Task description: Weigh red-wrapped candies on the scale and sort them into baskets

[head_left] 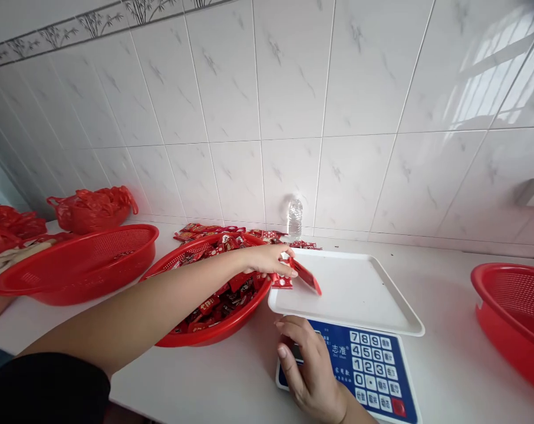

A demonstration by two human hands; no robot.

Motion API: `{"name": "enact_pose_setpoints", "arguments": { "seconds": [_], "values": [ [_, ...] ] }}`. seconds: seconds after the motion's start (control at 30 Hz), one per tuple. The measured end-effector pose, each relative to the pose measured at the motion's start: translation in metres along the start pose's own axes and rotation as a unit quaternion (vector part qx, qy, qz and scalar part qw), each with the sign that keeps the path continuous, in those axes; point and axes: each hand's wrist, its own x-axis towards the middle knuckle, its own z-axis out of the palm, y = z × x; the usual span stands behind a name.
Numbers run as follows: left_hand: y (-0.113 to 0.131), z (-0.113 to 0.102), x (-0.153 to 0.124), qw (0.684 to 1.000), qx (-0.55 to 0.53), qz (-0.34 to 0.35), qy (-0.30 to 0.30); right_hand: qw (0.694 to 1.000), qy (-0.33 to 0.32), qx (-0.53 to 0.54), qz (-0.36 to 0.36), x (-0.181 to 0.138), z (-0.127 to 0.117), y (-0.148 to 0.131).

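From my head view, my left hand [271, 262] has its fingers pinched around red packets [309, 278], over the left edge of the white tray [355, 288] and just beside the red basket [227, 337] heaped with more. My right hand [312, 368] is loosely curled, fingers parted from the thumb, over the blue scale [373, 362] on the table [214, 377]; whether it touches, I can't tell.

We are reading 志准 on the blue scale panel [340, 359]. We are finding digits 0–9 on its keypad [370, 366], white-keyed
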Motion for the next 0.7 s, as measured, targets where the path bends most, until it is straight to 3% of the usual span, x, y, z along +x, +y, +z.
{"name": "enact_pose_setpoints", "arguments": {
  "seconds": [0.2,0.37,0.57,0.7],
  "values": [
    [0.009,0.030,0.030,0.998,-0.040,0.045,-0.006,1.000,-0.003,-0.015,0.005,0.002,0.001,0.002],
    [0.010,0.036,0.034,0.996,-0.041,0.071,0.043,1.000,0.004,-0.018,-0.008,0.003,0.000,0.000],
    [-0.016,0.008,0.028,0.984,0.101,0.072,0.129,1.000,-0.001,-0.014,-0.009,0.004,-0.001,0.000],
    [-0.051,-0.021,0.006,0.970,0.218,0.024,0.107,1.000,-0.004,-0.013,-0.012,0.003,-0.001,-0.002]
  ]
}}
